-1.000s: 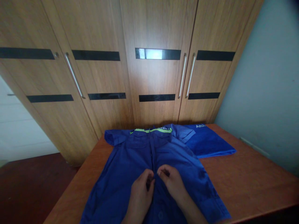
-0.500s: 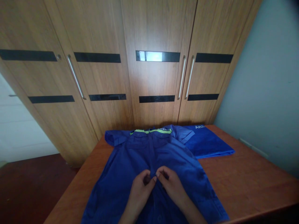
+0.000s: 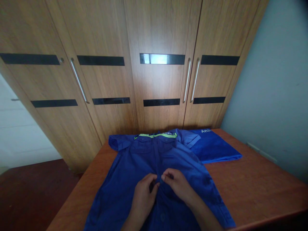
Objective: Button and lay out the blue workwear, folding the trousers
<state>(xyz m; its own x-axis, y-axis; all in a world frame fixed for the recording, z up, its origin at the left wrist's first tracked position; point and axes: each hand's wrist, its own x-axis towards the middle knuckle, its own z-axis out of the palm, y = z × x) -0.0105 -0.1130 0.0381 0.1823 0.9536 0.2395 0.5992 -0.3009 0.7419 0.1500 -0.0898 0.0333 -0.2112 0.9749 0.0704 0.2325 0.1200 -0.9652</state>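
Observation:
A blue short-sleeved shirt lies spread front up, its collar end at the far side, with a yellow-green stripe across the chest. Over the middle of its button front are both of my hands. My left hand has its thumb and forefinger curled at the front strip, holding the cloth's edge. Just to the right, my right hand pinches the other side of the strip. The fingertips of the two hands are slightly apart. Nearer me, a button shows on the front.
A folded blue cloth item with white lettering lies at the back right, partly under the shirt's sleeve. The reddish-brown wooden table meets a wooden wardrobe with metal handles behind. A pale wall stands on the right.
The fingertips, close together before, have drawn slightly apart. My right hand has moved a little up and to the right; the shirt stays in place.

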